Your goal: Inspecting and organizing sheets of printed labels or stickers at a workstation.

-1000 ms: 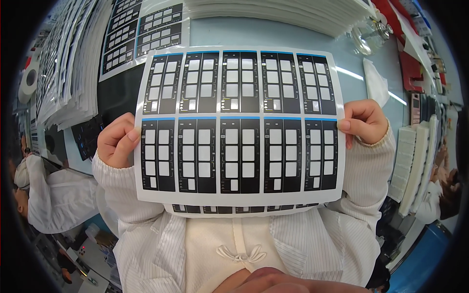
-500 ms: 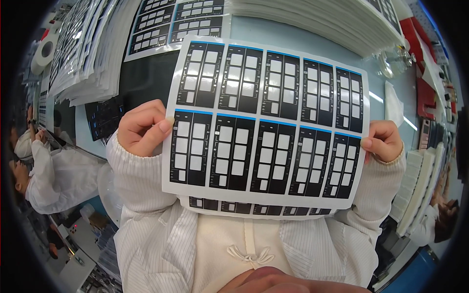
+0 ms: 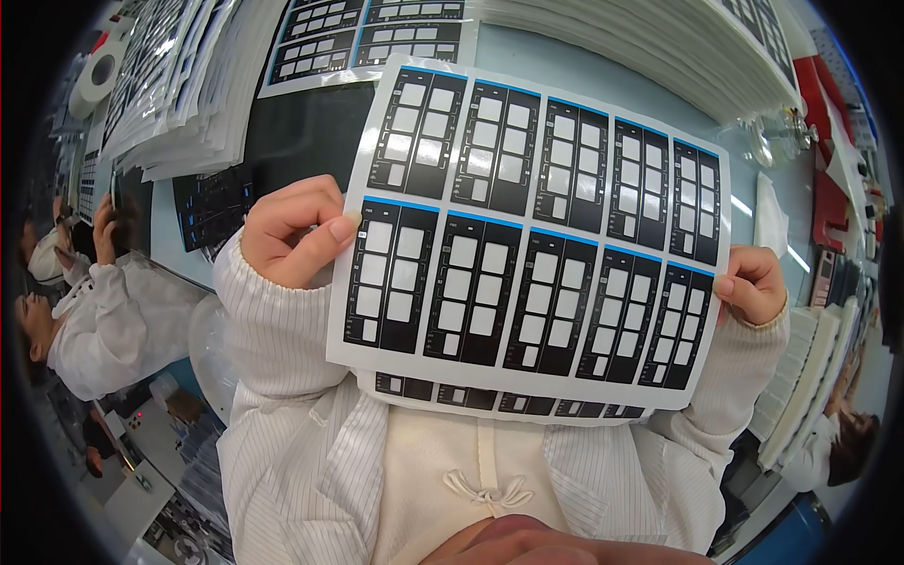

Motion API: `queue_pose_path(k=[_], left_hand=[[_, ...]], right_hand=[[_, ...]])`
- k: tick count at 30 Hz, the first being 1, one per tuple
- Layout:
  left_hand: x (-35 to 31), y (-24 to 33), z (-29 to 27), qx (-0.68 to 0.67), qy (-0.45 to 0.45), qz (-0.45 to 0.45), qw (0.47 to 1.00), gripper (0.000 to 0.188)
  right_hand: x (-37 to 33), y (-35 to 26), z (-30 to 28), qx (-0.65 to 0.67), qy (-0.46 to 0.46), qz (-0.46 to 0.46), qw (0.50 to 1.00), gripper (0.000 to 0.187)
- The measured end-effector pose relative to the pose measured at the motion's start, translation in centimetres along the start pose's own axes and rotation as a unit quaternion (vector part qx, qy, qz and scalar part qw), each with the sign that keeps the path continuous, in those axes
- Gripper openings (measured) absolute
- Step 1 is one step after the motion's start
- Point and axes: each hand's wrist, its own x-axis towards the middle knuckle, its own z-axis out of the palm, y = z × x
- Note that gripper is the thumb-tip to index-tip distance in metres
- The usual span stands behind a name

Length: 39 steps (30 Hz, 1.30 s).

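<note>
A glossy white sheet of printed labels [image 3: 428, 209] is held up between my two hands. It carries two rows of black panels with white windows and blue top edges. My left hand [image 3: 299, 233] pinches its left edge, thumb on the front face. At the right edge my right hand [image 3: 751, 282] pinches it the same way; the fingers behind are hidden. Below it peeks the lower part of another similar sheet [image 3: 504, 402]; how that one is supported is hidden.
A tall stack of printed sheets [image 3: 188, 85] stands at the far left, beside a flat sheet [image 3: 372, 38]. Another thick stack [image 3: 640, 47] lies at the back right, near a glass jar [image 3: 782, 139]. White tissue [image 3: 770, 212] lies at right. Co-workers [image 3: 113, 325] sit at left and right.
The sheet and both hands have shifted to the right in the picture, with the sheet slightly more tilted. At left a co-worker's hand has risen.
</note>
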Motion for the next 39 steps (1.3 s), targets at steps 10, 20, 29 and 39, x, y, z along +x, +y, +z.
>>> queue_pose_path(k=[10,20,29,39], left_hand=[[0.23,0.08,-0.20,-0.009,0.002,-0.008,1.000,0.021],[0.15,-0.08,-0.01,-0.046,0.004,-0.045,0.998,0.023],[0.22,-0.26,-0.31,-0.054,-0.024,-0.017,0.998,0.019],[0.27,0.18,-0.44,-0.051,-0.025,-0.034,0.998,0.015]], right_hand=[[0.20,-0.15,-0.04,0.011,-0.016,-0.013,1.000,0.022],[0.34,0.16,-0.42,0.024,-0.031,-0.009,0.999,0.020],[0.37,-0.17,-0.20,0.037,-0.033,-0.007,0.999,0.018],[0.34,-0.55,-0.17,0.023,-0.032,-0.006,0.999,0.017]])
